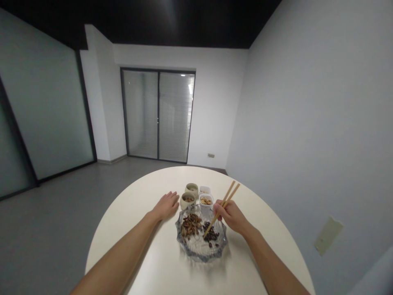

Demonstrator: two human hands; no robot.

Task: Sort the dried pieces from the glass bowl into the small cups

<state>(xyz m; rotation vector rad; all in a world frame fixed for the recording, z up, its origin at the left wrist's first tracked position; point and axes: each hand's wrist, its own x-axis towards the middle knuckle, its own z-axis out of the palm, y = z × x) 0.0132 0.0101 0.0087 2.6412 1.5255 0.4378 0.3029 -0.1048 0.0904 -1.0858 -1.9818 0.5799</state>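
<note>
My right hand [231,214] is closed around a pair of wooden chopsticks [229,196]. Their tips reach down into a clear glass bowl with a scalloped rim [202,257], at a heap of small dark beans or dates [211,234]. Whether anything is pinched between the tips is too small to tell. A pile of brown striped seeds or nuts [190,225] lies in the bowl's left part. Palm down on the table, my left hand [167,205] rests with fingers stretched out, holding nothing, just left of the small cups.
Behind the bowl stand two beige round cups [188,200] [192,188], the nearer with brown bits inside. Beside them are two white square dishes [206,200] [204,190]; the nearer holds pale yellow pieces. All sit on a round white table [147,184] near a wall at right.
</note>
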